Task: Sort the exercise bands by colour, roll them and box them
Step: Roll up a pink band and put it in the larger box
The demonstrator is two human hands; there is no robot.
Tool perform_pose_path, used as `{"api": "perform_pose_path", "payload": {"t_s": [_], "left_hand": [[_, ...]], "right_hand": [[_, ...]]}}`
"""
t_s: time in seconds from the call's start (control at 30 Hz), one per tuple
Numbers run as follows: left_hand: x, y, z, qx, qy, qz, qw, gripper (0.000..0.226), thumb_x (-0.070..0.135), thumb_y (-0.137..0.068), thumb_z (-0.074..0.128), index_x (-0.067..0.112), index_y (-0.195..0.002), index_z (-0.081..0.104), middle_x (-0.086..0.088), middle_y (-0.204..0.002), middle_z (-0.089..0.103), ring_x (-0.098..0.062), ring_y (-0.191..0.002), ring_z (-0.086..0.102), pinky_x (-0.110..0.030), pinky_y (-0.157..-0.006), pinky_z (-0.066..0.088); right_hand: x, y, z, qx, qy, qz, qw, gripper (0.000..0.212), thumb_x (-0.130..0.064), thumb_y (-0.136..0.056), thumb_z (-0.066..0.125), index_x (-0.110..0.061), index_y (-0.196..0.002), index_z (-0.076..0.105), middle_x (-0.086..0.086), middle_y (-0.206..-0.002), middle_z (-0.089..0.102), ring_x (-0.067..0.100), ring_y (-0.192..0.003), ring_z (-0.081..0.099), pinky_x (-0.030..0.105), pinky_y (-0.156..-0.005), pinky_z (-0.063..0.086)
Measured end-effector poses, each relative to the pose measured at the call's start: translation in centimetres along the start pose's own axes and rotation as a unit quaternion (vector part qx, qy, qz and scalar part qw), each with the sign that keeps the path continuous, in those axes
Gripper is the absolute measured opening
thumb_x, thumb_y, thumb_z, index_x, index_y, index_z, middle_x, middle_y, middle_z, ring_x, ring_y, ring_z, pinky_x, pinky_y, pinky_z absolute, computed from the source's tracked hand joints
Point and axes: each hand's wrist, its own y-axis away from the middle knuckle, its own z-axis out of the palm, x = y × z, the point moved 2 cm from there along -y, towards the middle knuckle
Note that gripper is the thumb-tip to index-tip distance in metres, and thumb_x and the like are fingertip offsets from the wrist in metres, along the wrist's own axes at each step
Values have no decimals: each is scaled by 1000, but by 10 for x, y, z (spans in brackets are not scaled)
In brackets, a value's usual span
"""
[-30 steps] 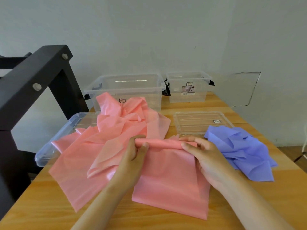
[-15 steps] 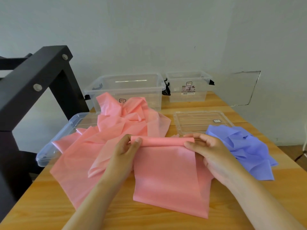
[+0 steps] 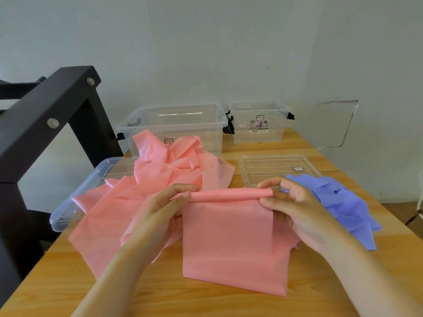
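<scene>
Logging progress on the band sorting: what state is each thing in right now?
Held pink band: top edge rolled, rest unrolled.
Pink pile: heaped, unrolled.
Purple bands: crumpled, unrolled.
Large box: open.
Small box: open, empty.
Right lid: off, lying flat.
Left hand: pinches the roll.
Right hand: pinches the roll.

A pale grey wall (image 3: 206, 42) fills the top, from ten to two o'clock. A wooden table (image 3: 183, 300) sits at six o'clock. A black frame (image 3: 29, 133) stands at nine o'clock. Brown floor (image 3: 402, 210) shows at three o'clock.

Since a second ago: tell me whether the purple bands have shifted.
No. The purple bands overlap the same near right corner of the clear lid as before.
</scene>
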Motion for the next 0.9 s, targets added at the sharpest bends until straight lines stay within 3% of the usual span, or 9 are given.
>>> {"api": "perform_pose_path", "payload": {"t_s": [0.1,0.2,0.3,0.4,0.5,0.67,0.9], "left_hand": [[-2,-2,-5,30,-90,31,995,14,32,-86,67,27,-97,73,-8,-73,60,-25,-71,56,-36,-69,53],[-4,-4,-7,37,-163,48,985,25,16,-91,64,31,-111,68,-6,-75,70,-30,-80,66,-41,-79,54],[-3,-4,-7,32,-182,54,981,19,13,-91,64,26,-102,72,-8,-87,74,-22,-85,68,-38,-78,55],[-2,-3,-7,27,-176,39,983,17,20,-95,58,28,-101,71,-18,-77,64,-25,-72,59,-42,-69,51],[-1,-1,-5,20,-129,20,991,18,23,-97,53,20,-99,71,-11,-73,64,-21,-67,59,-36,-64,48],[-2,1,1,24,-76,-11,997,32,20,-99,49,-13,-98,51,-18,-76,53,-23,-64,52,-25,-51,45],[5,2,7,38,-71,-27,996,45,27,-98,50,-17,-88,44,-13,-81,41,-27,-71,34,-29,-52,30]], "right_hand": [[0,1,0,10,24,-4,1000,10,-15,-77,72,-20,-84,67,1,-72,70,12,-65,63,19,-56,46],[1,1,0,31,97,-19,995,19,-7,-86,68,-25,-89,67,1,-80,74,12,-70,64,25,-67,45],[1,0,1,41,117,-24,992,25,-3,-87,66,-25,-99,69,-4,-89,76,9,-81,69,24,-77,46],[0,0,1,46,112,-34,992,19,-8,-88,66,-27,-91,71,-2,-86,75,11,-80,67,26,-77,46],[0,1,3,28,82,-28,996,16,-13,-91,64,-29,-92,69,4,-77,72,17,-75,63,32,-72,43],[0,1,4,25,58,-29,998,14,-10,-90,63,-21,-97,68,3,-75,71,16,-73,64,29,-70,45],[4,0,6,20,42,-44,998,19,-8,-89,64,-26,-89,70,1,-82,72,15,-79,64,29,-75,44]]}}
